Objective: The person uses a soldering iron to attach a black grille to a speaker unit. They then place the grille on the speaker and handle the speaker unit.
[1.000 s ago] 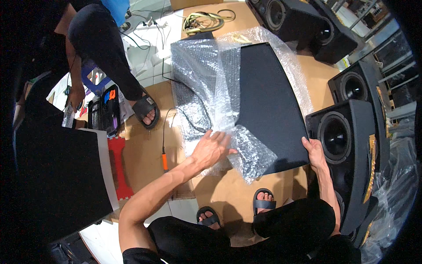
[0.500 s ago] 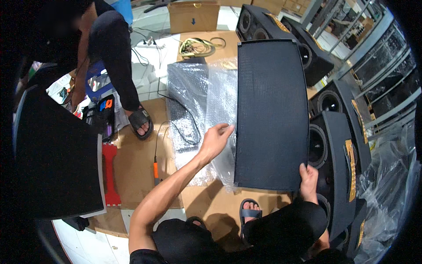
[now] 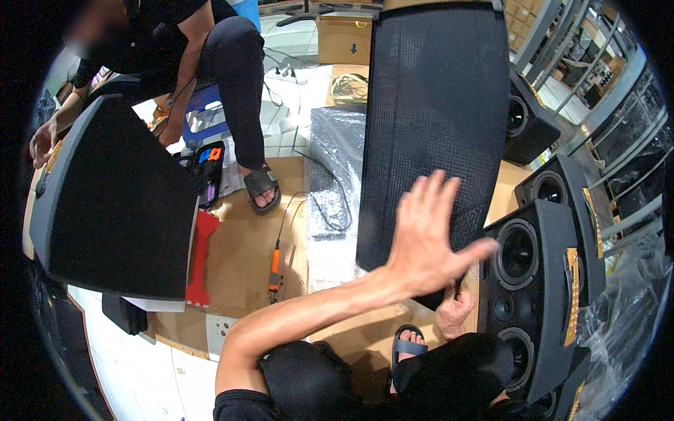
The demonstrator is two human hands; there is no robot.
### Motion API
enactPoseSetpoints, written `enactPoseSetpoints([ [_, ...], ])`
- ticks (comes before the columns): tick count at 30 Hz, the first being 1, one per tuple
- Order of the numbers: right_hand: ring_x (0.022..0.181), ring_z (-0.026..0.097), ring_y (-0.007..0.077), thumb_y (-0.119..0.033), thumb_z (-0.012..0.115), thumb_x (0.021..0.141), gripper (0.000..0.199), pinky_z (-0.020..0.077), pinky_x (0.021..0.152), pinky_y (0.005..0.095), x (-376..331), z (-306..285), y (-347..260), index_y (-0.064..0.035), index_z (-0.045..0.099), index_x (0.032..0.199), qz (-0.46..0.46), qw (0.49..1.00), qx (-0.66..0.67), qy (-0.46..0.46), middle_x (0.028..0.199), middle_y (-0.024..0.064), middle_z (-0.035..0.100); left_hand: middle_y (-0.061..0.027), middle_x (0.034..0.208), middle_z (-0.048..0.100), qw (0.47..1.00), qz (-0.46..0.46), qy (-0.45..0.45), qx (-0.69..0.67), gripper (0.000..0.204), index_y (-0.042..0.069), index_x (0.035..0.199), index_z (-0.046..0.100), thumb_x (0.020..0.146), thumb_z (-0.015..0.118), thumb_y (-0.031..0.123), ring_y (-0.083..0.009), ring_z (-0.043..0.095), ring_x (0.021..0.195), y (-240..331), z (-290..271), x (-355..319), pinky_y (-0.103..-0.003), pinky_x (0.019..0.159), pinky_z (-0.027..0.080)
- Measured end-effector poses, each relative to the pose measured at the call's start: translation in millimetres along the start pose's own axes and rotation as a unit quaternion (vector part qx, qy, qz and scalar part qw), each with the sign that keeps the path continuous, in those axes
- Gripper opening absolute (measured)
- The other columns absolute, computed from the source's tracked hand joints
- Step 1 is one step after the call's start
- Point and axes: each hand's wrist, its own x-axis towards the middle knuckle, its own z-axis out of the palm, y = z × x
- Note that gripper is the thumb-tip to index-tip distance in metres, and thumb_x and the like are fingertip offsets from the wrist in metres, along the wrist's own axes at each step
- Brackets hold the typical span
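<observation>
A long black mesh speaker grille (image 3: 432,105) stands tilted in front of me, its far end reaching the top of the view. My left hand (image 3: 432,238) is open, slightly blurred, with fingers spread before the lower part of the mesh; whether the palm touches it I cannot tell. Low on the grille, my right hand (image 3: 455,312) is closed around its near edge, close to the corner. Just to the right stands a black speaker cabinet (image 3: 537,295) with its round drivers uncovered.
More speakers (image 3: 549,184) line the right side beside metal rails. Bubble wrap (image 3: 337,175) and an orange-handled corded tool (image 3: 274,270) lie on cardboard (image 3: 239,259). At left a co-worker sits behind a black cabinet (image 3: 119,203), near a red flat piece (image 3: 201,259).
The grille has come up closer and tilted. My left hand has moved from its left edge across its face. My right hand has shifted from the right edge to the near end.
</observation>
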Motion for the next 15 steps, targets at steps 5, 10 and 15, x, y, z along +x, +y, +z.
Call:
enactPoseSetpoints([
  [5,0.048,0.046,0.0253,-0.022,0.066,0.085,0.028,0.0335,0.046,0.0386,16,33,-47,-0.0011,0.053,0.072,-0.222,0.973,0.02,0.064,0.06,0.0115,0.049,-0.0415,0.141,0.021,0.998,-0.029,0.036,0.05,0.098,-0.009,0.144,0.01,0.071,0.072,0.012,-0.0587,0.026,0.129,16,16,14,-0.057,0.102,0.036],
  [10,0.054,0.053,0.0383,-0.015,0.065,0.084,0.022,0.0394,0.048,0.0423,15,44,-82,0.0029,0.054,0.078,-0.258,0.966,0.034,0.015,0.064,0.0173,0.053,-0.0344,0.113,0.054,0.991,-0.035,0.132,-0.004,0.073,-0.005,0.136,0.024,0.071,0.057,-0.005,-0.0475,0.061,0.097,-21,2,18,-0.043,0.083,0.052],
  [15,0.066,0.063,0.0278,-0.036,0.077,0.075,0.045,0.0507,0.058,0.0344,24,32,-96,0.0028,0.058,0.088,-0.263,0.928,0.204,-0.167,0.073,0.015,0.06,-0.0096,0.087,0.064,0.916,-0.161,0.139,-0.34,0.061,0.001,0.13,0.033,0.072,0.047,-0.012,-0.009,0.057,0.066,-51,-56,23,-0.021,0.053,0.044],
])
